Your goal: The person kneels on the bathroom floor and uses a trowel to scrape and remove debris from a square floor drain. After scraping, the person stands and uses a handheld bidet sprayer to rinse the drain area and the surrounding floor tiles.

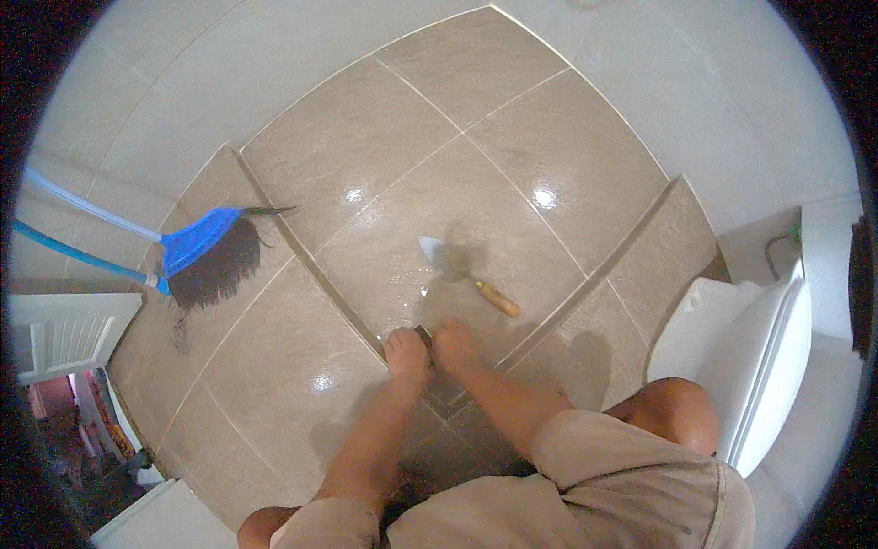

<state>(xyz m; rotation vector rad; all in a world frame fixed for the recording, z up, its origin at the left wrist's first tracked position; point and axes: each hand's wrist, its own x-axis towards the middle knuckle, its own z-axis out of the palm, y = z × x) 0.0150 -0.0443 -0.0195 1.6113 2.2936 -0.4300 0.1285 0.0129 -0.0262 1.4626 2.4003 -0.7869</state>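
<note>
My left hand point(409, 353) and my right hand point(455, 347) are close together near the inner corner of the raised tiled edge. A small dark flat piece point(422, 335) shows between them; its kind is not clear. The fingers of both hands are closed about it, and much of it is hidden. Just beyond my right hand, a pointing trowel lies on the wet tiles, its metal blade point(429, 247) pointing away from me and its wooden handle point(497, 297) toward me.
A blue broom point(203, 245) with dark bristles leans in from the left, beside another blue pole point(82, 252). A white toilet point(764, 352) stands close on my right. Low tiled ledges point(311, 265) border the sunken floor. A white louvred door point(78, 334) is at left.
</note>
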